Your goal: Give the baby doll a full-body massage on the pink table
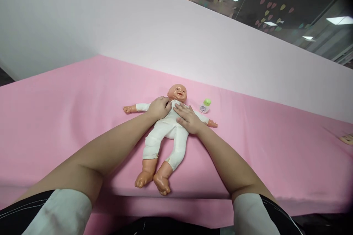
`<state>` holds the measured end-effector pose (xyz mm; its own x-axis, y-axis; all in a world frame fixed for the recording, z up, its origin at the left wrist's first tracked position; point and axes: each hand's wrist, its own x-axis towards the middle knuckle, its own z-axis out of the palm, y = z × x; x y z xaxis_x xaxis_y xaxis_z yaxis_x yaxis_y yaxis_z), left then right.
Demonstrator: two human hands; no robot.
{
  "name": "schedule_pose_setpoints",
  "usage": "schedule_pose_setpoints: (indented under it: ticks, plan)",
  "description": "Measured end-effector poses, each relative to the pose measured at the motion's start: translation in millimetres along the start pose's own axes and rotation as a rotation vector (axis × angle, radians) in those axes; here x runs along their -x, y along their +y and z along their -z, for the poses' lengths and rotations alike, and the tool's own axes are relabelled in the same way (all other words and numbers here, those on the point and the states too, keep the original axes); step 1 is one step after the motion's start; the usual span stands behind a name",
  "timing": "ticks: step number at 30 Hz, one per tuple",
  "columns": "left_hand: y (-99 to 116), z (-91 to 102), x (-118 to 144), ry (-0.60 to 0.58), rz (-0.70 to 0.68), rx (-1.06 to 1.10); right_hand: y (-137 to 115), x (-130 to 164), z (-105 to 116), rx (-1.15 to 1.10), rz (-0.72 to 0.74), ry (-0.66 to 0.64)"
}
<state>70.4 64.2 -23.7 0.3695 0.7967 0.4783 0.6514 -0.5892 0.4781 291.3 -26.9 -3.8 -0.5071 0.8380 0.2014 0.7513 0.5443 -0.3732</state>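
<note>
A baby doll (pixel 165 132) in a white one-piece suit lies on its back on the pink surface (pixel 68 110), head away from me, arms spread, bare feet near the front edge. My left hand (pixel 159 108) rests on the doll's upper chest by its neck, fingers curled and pinching the white suit there. My right hand (pixel 188 118) lies flat on the doll's chest and side, fingers spread toward the neck. A small white bottle with a green cap (pixel 205 105) stands just right of the doll's head, apart from both hands.
A pale pink wall panel (pixel 193 40) rises behind the surface. At the far right edge a skin-coloured object (pixel 348 139) lies on the pink cover, partly cut off. The front edge of the surface runs just below the doll's feet.
</note>
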Motion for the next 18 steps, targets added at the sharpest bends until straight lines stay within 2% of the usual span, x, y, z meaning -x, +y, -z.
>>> schedule_pose_setpoints:
  ticks: [4,7,10,12,13,15,17,18]
  plan:
    - [2.5,2.9,-0.2,-0.025,0.000,-0.058,16.1,1.5,-0.9,-0.035,-0.179,0.150]
    - [2.9,7.7,0.1,-0.029,0.027,-0.076,19.8,5.4,2.6,0.001,-0.310,0.193]
    - [14.6,20.3,4.6,0.033,0.002,0.037,17.7,8.0,6.8,0.047,-0.376,0.189]
    - [33.7,32.6,11.4,0.045,-0.099,0.209,15.5,8.2,7.9,0.052,-0.382,0.200]
    - [45.9,38.7,15.9,0.004,-0.176,0.318,14.8,8.1,7.9,0.049,-0.378,0.201]
    - [71.6,48.0,26.0,-0.249,-0.396,0.458,14.5,7.8,7.5,0.035,-0.370,0.190]
    - [92.2,51.1,35.7,-0.485,-0.581,0.407,16.2,8.1,6.9,0.013,-0.369,0.177]
    - [98.8,50.3,39.8,-0.536,-0.631,0.333,17.6,8.6,6.7,0.000,-0.367,0.178]
